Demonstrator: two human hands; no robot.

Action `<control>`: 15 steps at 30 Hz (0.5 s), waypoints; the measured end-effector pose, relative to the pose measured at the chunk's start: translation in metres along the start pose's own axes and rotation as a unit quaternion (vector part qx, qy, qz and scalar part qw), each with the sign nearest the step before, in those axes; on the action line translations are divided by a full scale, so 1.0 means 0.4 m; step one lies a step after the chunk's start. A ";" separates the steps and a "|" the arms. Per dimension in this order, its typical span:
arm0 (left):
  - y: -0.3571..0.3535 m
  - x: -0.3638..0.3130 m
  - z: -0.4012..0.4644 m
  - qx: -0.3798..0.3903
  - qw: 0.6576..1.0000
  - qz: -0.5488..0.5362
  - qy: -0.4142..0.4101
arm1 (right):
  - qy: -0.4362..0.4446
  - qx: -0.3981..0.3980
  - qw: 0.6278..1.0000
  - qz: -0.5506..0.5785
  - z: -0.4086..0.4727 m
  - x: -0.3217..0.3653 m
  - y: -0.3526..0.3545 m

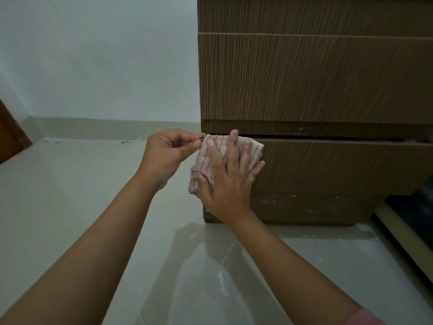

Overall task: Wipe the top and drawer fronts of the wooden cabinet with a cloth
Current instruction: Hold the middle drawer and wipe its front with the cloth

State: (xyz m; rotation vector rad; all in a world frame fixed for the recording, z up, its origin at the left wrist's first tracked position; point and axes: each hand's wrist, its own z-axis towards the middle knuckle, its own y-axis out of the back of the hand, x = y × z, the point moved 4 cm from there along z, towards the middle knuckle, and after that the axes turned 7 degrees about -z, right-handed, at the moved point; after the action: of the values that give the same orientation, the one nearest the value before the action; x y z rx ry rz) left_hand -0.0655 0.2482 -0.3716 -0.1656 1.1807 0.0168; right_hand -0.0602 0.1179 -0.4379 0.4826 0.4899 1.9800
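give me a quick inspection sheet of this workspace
surface: glossy pale floor, whitish streaks in front of the cabinet
job's things: wooden cabinet; bottom drawer slightly open; red-striped white cloth flat against its front, left end
clutter: whitish specks on the cabinet base
hands: right hand presses the cloth with spread fingers; left hand pinches its upper corner
cables: nothing seen
surroundings: pale wall, skirting, dark area at right

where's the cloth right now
In the head view the cloth sits centre frame on the left end of the bottom drawer front, pressed flat by the right hand, its top corner pinched by the left hand.
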 end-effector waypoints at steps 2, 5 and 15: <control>0.000 0.002 0.001 -0.002 1.000 -0.006 -0.001 | 0.016 0.003 1.000 -0.021 -0.019 -0.011 -0.010; 0.000 0.004 0.004 -0.004 1.000 -0.002 -0.006 | 0.035 0.010 0.998 -0.060 -0.057 -0.036 -0.027; -0.001 0.009 0.003 -0.009 1.000 -0.004 -0.007 | -0.080 0.003 0.997 -0.017 -0.037 -0.108 -0.004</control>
State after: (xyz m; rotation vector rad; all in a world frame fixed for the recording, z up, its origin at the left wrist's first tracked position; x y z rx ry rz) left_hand -0.0630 0.2476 -0.3743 -0.1857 1.1663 0.0202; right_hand -0.0487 0.0777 -0.4567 0.6271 0.4010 1.8903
